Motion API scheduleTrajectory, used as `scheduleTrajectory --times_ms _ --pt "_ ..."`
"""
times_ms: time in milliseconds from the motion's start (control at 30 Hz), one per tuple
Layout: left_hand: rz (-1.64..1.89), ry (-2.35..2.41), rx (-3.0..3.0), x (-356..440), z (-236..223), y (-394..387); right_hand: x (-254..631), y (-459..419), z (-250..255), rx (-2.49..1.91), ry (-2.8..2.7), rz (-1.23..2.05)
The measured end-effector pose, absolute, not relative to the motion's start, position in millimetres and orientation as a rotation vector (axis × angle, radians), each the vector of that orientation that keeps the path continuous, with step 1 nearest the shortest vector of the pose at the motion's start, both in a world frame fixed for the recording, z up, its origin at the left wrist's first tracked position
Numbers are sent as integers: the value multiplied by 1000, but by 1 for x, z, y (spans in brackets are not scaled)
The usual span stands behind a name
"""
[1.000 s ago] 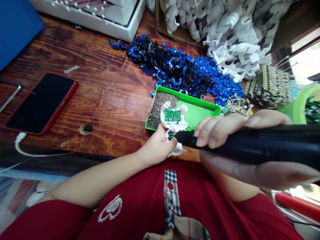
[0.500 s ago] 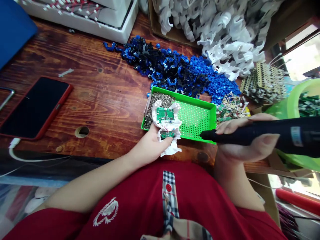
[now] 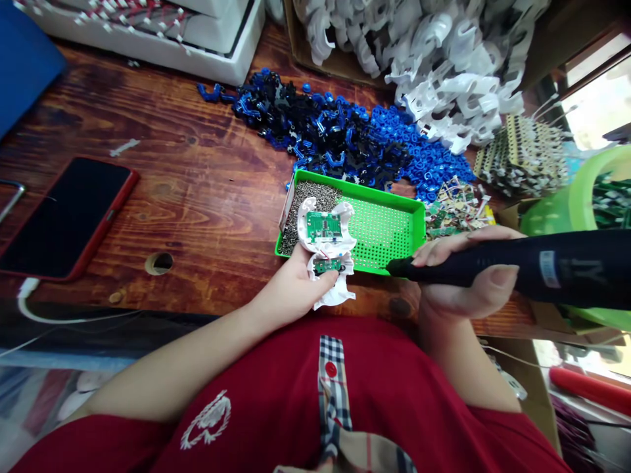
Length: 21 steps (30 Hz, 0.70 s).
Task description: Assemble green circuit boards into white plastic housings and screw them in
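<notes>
My left hand [image 3: 290, 282] grips a white plastic housing [image 3: 331, 297], its thumb lying on the lower of two green circuit boards [image 3: 323, 226] set in it. The housing is held over the near left part of a green tray [image 3: 417, 226]. Small screws [image 3: 315, 191] fill the tray's left end, and its right part has a perforated floor. My right hand [image 3: 458, 276] is wrapped round a black electric screwdriver [image 3: 497, 266] lying nearly level. The screwdriver's tip points left, over the tray's near right edge, apart from the housing.
Blue and black plastic parts [image 3: 335, 135] are heaped behind the tray. White housings [image 3: 444, 85] overflow a box at the back right. Loose wired boards [image 3: 458, 209] and a light green bucket [image 3: 582, 190] are at right. A phone [image 3: 66, 213] lies at left, beyond a table hole [image 3: 159, 263].
The screwdriver in my right hand has moved slightly left, toward the housing. My left hand keeps its hold on the housing. The whole view has shifted a little.
</notes>
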<state>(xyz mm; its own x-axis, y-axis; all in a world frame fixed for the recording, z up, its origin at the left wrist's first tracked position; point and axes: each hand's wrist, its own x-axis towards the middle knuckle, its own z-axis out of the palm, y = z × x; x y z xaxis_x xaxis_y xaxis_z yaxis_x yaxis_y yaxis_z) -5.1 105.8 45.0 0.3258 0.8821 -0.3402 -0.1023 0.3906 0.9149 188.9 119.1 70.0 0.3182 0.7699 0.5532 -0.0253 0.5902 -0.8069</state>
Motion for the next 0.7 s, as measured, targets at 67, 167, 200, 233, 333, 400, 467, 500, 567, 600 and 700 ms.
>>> scheduleTrajectory --times_ms 67,167,200,233,333,400,467,500,567,600,700 --pt "792 1018 932 -5 45 106 187 119 71 -798 -1142 603" --pt "801 1002 914 -5 45 106 187 118 71 -814 -1153 607" --pt "806 994 909 -6 44 106 187 118 71 -814 -1157 608" --pt "811 985 902 -6 44 106 187 118 71 -810 -1160 609" --pt "817 967 882 -6 42 106 188 118 71 -807 -1157 610" --pt "813 961 866 -7 42 106 189 118 71 -812 -1160 615" --pt "808 955 856 -7 41 106 189 118 70 -810 -1168 619" --pt "807 953 856 -7 41 106 189 119 69 -808 -1173 617" --pt "798 956 865 -7 42 105 189 119 67 -804 -1175 608" --pt "790 962 872 -7 42 105 188 119 66 -805 -1176 607" --pt "760 985 901 -7 44 104 187 120 68 -792 -1168 600"
